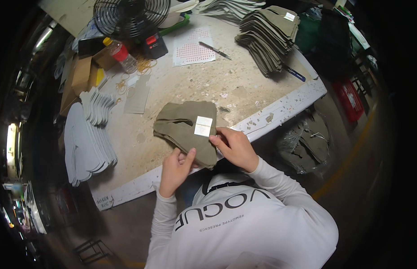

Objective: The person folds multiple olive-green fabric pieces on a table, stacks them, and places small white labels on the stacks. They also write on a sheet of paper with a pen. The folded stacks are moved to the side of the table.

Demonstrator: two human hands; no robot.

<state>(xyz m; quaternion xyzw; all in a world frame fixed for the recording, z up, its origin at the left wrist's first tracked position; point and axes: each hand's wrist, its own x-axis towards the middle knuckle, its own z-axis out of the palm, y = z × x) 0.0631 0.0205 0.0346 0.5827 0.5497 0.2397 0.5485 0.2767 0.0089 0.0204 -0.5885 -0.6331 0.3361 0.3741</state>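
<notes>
A small stack of olive cut pieces (183,134), like shoe-upper parts, lies at the near edge of the table. It has a slit across it and a white square label (203,126) near its right side. My left hand (174,174) grips the stack's near edge, thumb on top and fingers partly hidden underneath. On the right edge, just below the label, my right hand (237,147) pinches the pieces between thumb and fingers.
A taller olive stack (266,40) stands far right, beside a blue cutter (294,74). Pale grey pieces (87,143) lie left. Farther back are a fan (131,15), a bottle (121,54), a printed sheet (194,46) and a pen (215,50). A plastic-wrapped bundle (304,145) sits below the table's right edge.
</notes>
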